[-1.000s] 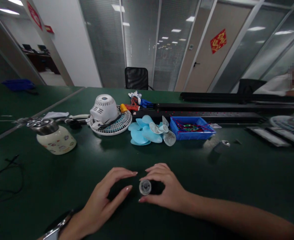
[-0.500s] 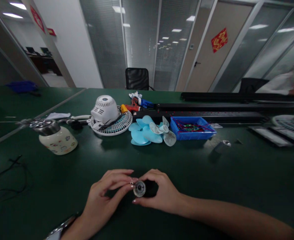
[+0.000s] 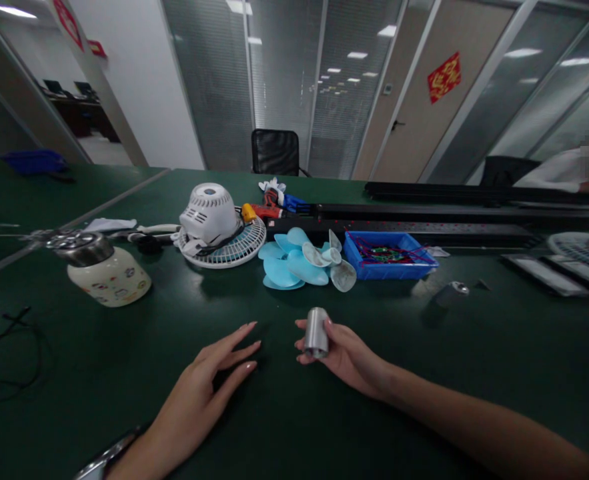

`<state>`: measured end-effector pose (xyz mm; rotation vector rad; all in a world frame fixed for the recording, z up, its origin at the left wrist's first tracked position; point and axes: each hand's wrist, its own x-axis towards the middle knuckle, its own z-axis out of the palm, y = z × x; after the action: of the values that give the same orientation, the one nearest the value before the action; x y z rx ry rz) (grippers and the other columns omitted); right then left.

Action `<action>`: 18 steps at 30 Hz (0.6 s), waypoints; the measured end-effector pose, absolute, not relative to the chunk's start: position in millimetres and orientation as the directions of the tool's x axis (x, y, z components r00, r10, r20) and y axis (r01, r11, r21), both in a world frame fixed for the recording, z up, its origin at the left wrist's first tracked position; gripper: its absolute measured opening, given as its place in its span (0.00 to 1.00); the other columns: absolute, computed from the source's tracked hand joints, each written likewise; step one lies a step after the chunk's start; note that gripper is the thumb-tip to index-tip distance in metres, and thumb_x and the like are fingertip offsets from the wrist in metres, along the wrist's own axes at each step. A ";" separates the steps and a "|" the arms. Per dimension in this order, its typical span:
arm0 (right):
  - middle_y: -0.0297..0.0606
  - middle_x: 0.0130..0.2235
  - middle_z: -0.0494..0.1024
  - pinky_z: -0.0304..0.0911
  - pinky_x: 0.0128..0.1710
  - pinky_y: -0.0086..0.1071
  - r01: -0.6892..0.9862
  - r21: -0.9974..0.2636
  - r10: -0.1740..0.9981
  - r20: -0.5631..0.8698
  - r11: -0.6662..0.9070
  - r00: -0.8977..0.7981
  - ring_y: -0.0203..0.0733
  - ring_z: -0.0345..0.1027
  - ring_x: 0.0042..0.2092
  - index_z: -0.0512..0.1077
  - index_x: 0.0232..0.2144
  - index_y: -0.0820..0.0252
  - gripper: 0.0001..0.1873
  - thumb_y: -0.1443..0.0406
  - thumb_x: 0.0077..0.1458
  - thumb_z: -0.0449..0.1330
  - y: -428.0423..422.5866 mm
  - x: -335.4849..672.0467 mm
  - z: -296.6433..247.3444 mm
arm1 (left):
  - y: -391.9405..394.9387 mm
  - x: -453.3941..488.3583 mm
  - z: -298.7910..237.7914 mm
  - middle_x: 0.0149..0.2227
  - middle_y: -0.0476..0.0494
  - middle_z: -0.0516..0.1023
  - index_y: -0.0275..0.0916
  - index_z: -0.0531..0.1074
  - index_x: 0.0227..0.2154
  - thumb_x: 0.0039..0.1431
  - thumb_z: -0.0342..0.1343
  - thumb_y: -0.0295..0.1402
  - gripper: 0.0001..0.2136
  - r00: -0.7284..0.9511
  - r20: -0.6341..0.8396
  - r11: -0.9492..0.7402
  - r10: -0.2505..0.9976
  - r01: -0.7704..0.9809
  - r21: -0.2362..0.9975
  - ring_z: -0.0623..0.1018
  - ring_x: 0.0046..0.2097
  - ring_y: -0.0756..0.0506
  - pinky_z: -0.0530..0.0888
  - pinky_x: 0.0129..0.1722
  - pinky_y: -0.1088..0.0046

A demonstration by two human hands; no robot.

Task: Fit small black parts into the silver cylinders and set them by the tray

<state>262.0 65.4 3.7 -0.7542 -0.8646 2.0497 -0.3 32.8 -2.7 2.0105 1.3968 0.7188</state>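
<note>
In my right hand (image 3: 347, 353) is a short silver metal cylinder (image 3: 317, 332), gripped between thumb and fingers, its hollow-looking lower end turned toward me. My left hand (image 3: 214, 380) hovers over the green table to the left of it, fingers spread apart and holding nothing. A second silver cylinder (image 3: 451, 294) lies on the table to the right. Beyond my hands, pale blue fan blades (image 3: 297, 260) are heaped together.
A blue bin (image 3: 391, 257) of wires stands right of the blades. Leftward are a white fan motor housing (image 3: 208, 217) on a grille and a cream flask (image 3: 109, 273). Long black rails (image 3: 464, 213) lie behind. A person in white sits (image 3: 559, 167) far right.
My left hand has let go of the cylinder and drawn back to the left with its fingers opened. My right hand has carried the cylinder right and away from me, tilting it.
</note>
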 end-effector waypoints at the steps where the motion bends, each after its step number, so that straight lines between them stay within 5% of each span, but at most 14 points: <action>1: 0.43 0.39 0.78 0.66 0.48 0.38 -0.435 -0.747 0.810 -0.231 -0.503 -0.539 0.39 0.73 0.41 0.72 0.47 0.65 0.24 0.52 0.57 0.59 67.1 261.7 4.6 | 33.1 -0.3 -1.5 0.53 0.45 0.79 0.49 0.58 0.63 0.64 0.51 0.40 0.24 0.273 0.082 -0.239 0.958 0.612 0.754 0.76 0.56 0.41 0.75 0.52 0.60; 6: 0.45 0.38 0.78 0.68 0.41 0.33 -0.409 -0.731 0.781 -0.269 -0.547 -0.564 0.38 0.73 0.38 0.70 0.49 0.68 0.25 0.51 0.62 0.52 69.7 260.5 7.8 | 36.8 -1.8 2.1 0.45 0.43 0.83 0.43 0.71 0.50 0.65 0.47 0.40 0.15 0.133 0.063 -0.122 0.989 0.504 0.855 0.80 0.49 0.41 0.76 0.47 0.65; 11: 0.38 0.29 0.75 0.65 0.32 0.29 -0.366 -0.733 0.775 -0.342 -0.574 -0.532 0.35 0.70 0.32 0.70 0.45 0.66 0.27 0.47 0.59 0.55 69.8 262.5 6.0 | 39.5 -3.8 2.1 0.30 0.47 0.81 0.40 0.72 0.39 0.65 0.45 0.39 0.12 0.067 0.087 -0.108 0.994 0.440 0.892 0.80 0.37 0.44 0.74 0.39 0.70; 18: 0.29 0.26 0.68 0.67 0.39 0.35 -0.342 -0.747 0.790 -0.381 -0.569 -0.481 0.31 0.64 0.24 0.69 0.37 0.61 0.26 0.44 0.53 0.58 71.3 269.2 -5.0 | 37.1 -3.1 2.9 0.20 0.53 0.72 0.40 0.71 0.36 0.64 0.44 0.39 0.12 0.094 0.047 -0.086 0.994 0.462 0.883 0.73 0.25 0.47 0.68 0.27 0.73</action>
<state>269.2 71.3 -5.0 -0.9549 -0.7847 2.0847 -3.1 37.1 2.9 1.6479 1.4576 0.9300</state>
